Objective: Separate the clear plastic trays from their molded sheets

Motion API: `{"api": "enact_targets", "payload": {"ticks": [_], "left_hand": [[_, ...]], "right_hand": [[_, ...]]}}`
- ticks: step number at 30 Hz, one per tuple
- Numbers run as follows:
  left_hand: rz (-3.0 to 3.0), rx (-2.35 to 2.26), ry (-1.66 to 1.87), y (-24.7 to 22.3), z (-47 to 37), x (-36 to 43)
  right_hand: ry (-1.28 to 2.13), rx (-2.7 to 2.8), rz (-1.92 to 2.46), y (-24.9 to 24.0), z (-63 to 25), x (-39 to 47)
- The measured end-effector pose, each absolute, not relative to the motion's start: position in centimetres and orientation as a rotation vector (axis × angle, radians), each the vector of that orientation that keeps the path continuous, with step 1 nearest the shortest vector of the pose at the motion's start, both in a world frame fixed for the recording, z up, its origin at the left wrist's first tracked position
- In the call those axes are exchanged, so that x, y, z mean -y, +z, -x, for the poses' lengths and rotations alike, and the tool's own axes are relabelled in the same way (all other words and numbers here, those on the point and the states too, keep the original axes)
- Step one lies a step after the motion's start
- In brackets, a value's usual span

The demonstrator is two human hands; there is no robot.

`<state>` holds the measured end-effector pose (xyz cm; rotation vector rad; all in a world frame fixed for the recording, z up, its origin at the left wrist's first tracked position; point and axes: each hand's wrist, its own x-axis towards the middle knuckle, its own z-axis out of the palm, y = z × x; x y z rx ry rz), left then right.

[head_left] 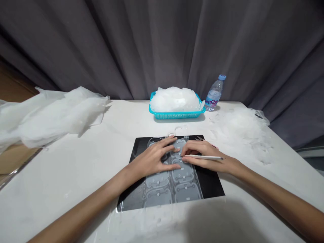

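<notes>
A translucent molded sheet (pixel 159 197) with rounded panels lies over a black mat (pixel 211 189) in front of me. Fingers spread, my left hand (pixel 154 156) rests flat on the sheet's upper left part. My right hand (pixel 202 153) is closed round a slim white pen-like tool (pixel 209 157), whose dark tip points left at the sheet between two panels. Exactly what kind of tool it is, I cannot make out. Just behind my right hand, scissors (pixel 199 138) lie at the mat's far edge, partly hidden by the hand.
A turquoise basket (pixel 179 115) heaped with translucent white pieces stands at the back, beside a water bottle (pixel 214 94). White scraps (pixel 243 128) are piled at the right. Plastic sheeting (pixel 58 111) covers the left back, above a cardboard box (pixel 17 158). A grey curtain (pixel 157 44) hangs behind.
</notes>
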<state>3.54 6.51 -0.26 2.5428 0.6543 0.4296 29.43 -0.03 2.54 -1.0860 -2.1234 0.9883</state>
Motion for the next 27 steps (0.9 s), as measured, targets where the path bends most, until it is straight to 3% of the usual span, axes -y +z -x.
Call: {"api": "enact_targets", "payload": {"ticks": [7,18,23,27], "left_hand": [[-2.617,-0.708,0.38,-0.5,-3.4,-6.9],[-2.718,-0.681,0.43,0.6,-1.8,-7.7],[-2.576,-0.987,0.821,3.7,-2.4,-12.0],[-1.868,-1.339,1.168,5.3,-3.9,-19.1]], "right_hand": [[0.869,2.174,1.116,1.7,-29.6,0.1],[-0.063,2.525,1.464,-0.4,-31.3,-2.2],[-0.143,2.492,1.369,-2.0,-30.9,-2.7],[0.052,2.131,1.382,-1.5,-31.5,-4.5]]}}
